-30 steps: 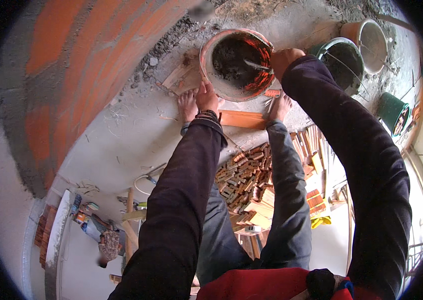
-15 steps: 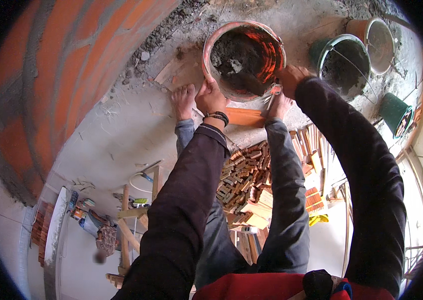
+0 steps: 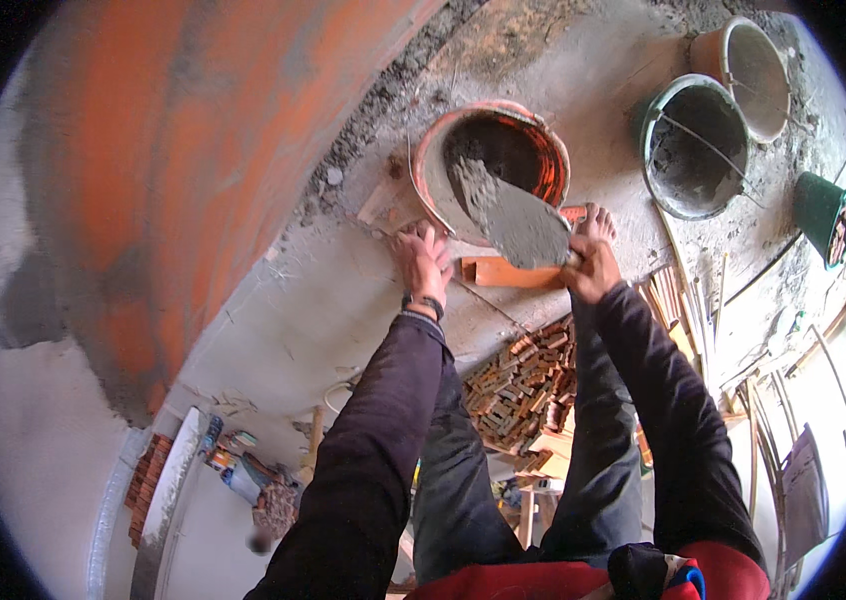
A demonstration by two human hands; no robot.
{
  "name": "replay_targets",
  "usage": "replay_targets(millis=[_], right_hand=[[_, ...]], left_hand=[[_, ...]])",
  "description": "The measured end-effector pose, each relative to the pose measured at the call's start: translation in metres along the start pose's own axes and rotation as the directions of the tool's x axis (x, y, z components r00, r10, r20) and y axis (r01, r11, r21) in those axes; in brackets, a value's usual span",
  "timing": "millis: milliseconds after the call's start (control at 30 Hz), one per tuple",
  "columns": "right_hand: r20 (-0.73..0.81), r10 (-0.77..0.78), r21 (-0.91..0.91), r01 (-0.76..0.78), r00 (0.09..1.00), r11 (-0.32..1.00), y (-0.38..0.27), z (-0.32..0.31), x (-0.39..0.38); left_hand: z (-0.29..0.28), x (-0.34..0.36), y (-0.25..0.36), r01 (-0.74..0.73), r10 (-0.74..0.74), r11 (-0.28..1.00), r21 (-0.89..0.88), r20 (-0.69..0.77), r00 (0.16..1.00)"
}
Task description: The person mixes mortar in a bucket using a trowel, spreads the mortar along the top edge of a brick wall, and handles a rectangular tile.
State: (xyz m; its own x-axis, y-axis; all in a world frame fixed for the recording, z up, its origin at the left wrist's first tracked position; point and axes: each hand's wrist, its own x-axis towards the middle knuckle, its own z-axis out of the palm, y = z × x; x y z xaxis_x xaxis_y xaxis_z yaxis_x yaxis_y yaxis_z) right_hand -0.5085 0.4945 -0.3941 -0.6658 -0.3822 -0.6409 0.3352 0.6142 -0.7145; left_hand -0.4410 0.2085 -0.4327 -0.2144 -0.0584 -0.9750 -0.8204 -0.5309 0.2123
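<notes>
My left hand is curled at the lower-left rim of an orange bucket, which has dark wet mortar inside and grey smears. In my right hand is the handle of a trowel; its blade, coated in grey mortar, slants up and left across the bucket's mouth. An orange board or strip lies below the bucket between my bare feet, one of which shows beside my right hand.
A brick wall with grey mortar is at left. A green bucket, a pale bucket and a small green container stand at right. Stacked bricks and loose rods appear below. Another person is at lower left.
My right hand has come down toward me, lifting the mortar-coated trowel blade from inside the bucket. The view has shifted, so the bucket and left hand appear lower.
</notes>
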Motion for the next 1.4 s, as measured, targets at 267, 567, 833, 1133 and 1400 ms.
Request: replay_targets(millis=[267, 567, 833, 1133, 1400], right_hand=[[-0.332, -0.036, 0.368, 0.165, 0.943, 0.915, -0.167, -0.028, -0.058], [-0.607, -0.082, 0.468, 0.439, 0.790, 0.767, -0.371, -0.009, 0.004], [-0.707, 0.010, 0.395, 0.383, 0.707, 0.835, -0.426, 0.027, 0.024], [-0.659, -0.084, 0.145, 0.236, 0.748, 0.961, -0.390, 0.023, 0.034], [-0.631, -0.193, 0.097, 0.323, 0.751, 0.941, -0.376, -0.055, -0.019]], left_hand=[[-0.028, -0.225, -0.045, -0.135, 0.317, 0.272, 0.953, 0.043, 0.947], [-0.040, -0.274, -0.026, 0.233, 0.061, 0.071, 0.970, -0.238, 0.969], [-0.071, -0.239, -0.041, 0.190, 0.053, -0.269, 0.944, -0.183, 0.982], [-0.029, -0.266, 0.034, 0.287, -0.043, -0.074, 0.955, -0.290, 0.956], [-0.025, -0.263, 0.046, 0.328, -0.077, -0.096, 0.940, -0.336, 0.939]])
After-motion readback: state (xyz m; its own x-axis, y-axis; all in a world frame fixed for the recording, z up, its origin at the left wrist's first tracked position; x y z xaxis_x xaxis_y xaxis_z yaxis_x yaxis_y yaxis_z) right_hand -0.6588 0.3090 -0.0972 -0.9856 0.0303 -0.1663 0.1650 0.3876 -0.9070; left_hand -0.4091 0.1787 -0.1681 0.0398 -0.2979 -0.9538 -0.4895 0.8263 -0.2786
